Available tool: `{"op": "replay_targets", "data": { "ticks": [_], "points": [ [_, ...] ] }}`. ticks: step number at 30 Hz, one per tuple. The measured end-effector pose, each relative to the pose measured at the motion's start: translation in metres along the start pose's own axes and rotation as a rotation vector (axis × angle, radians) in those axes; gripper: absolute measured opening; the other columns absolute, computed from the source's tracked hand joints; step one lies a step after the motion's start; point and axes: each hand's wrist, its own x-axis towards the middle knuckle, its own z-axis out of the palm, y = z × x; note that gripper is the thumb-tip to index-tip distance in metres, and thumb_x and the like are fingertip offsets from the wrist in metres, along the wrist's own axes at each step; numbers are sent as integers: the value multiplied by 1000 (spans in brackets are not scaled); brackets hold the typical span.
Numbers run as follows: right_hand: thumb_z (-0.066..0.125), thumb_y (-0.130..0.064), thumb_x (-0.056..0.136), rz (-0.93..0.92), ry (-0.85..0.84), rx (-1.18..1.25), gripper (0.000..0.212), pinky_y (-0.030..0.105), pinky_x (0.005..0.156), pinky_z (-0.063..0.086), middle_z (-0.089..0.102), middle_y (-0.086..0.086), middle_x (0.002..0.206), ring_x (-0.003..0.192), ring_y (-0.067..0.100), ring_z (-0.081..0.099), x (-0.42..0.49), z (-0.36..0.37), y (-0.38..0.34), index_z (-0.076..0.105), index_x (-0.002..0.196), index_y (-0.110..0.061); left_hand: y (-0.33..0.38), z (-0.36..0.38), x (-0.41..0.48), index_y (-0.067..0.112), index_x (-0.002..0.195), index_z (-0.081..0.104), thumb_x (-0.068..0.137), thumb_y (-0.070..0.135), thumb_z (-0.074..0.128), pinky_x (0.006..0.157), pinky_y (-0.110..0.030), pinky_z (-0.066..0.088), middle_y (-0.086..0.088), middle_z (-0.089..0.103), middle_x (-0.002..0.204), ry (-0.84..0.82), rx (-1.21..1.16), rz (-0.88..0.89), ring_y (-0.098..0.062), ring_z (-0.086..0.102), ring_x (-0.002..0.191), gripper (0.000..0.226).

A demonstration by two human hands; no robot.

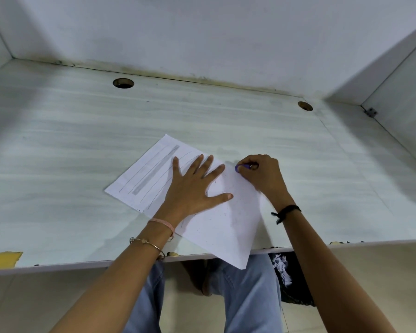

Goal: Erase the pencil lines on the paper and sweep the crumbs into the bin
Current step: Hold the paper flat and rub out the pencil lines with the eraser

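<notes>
Status: the right fingers [250,162] are curling tight and pinching a purple eraser [239,167]. Its tip is sitting at the 1 o'clock edge of the paper [226,227]; can't tell if it's actually touching. Behind them the right hand [262,174] is hanging over that edge, with a black cord [286,211] round the wrist.

The left fingers [205,164] are spreading wide and straight, pressing flat mid-sheet, thumb pointing to 3 o'clock. So the left hand [195,188] is gripping nothing, just pinning the sheet. A pink band [162,223] and a thin bangle [149,243] are sitting on that wrist.

Pencil lines [154,171] are showing at 10 o'clock of the left hand: long strokes plus one broad grey bar [155,170]. The half at 4 o'clock is looking mostly blank, with dark crumbs [223,213] lying scattered on it.

The sheet is lying skewed on the bench [82,140], its 6 o'clock corner overhanging the front edge above the jeans [250,296].

A dark bin [291,280] is standing under the bench at 5 o'clock of the sheet, with white crumpled stuff inside, partly hidden by the right forearm.

On the bench, two round holes [123,83] are showing near the back at 11 and 1 o'clock, and yellow tape [3,259] is sticking at the front edge at 8 o'clock.
</notes>
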Motion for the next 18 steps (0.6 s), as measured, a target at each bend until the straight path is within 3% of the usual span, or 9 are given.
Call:
{"op": "replay_targets", "data": {
  "ticks": [4, 7, 10, 15, 18],
  "points": [
    [70, -10, 81, -60, -113, 24, 7, 4, 59, 40, 71, -1, 79, 62, -4, 56, -15, 10, -3, 76, 84, -12, -1, 1, 0, 47, 151, -1, 68, 90, 2, 110, -65, -13, 11, -10, 162, 14, -14, 1, -10, -14, 148, 94],
    [69, -8, 82, 20, 1, 88, 6, 2, 57, 41, 71, 2, 81, 59, -10, 56, -6, 2, 2, 75, 83, -9, -1, 0, 0, 39, 153, -1, 68, 89, 0, 111, -65, -12, 11, -11, 162, 9, 2, 5, -10, -14, 148, 99],
    [70, -7, 82, 41, 11, 92, 5, 2, 55, 40, 72, 6, 82, 56, -10, 55, -2, -2, 2, 75, 82, -9, 0, -4, -2, 28, 155, 0, 79, 84, 10, 112, -63, -13, 11, -8, 162, -5, -6, 0, -8, -12, 148, 94],
    [68, -12, 83, 16, -70, 255, 5, 26, 67, 48, 71, 3, 78, 63, 13, 58, -24, 21, -11, 72, 82, -15, 0, -14, 0, 24, 152, 27, 104, 41, 24, 115, -52, -15, 10, 14, 161, 29, -260, -41, -4, 4, 148, 51],
    [65, -10, 87, -14, -83, 302, 8, 24, 75, 49, 71, 0, 89, 78, 16, 63, -34, 37, -10, 71, 88, -14, -5, -19, -3, 21, 141, 47, 106, 24, 31, 115, -41, -17, 5, 36, 153, 112, -594, -69, -7, 22, 145, 39]
  ]
}}
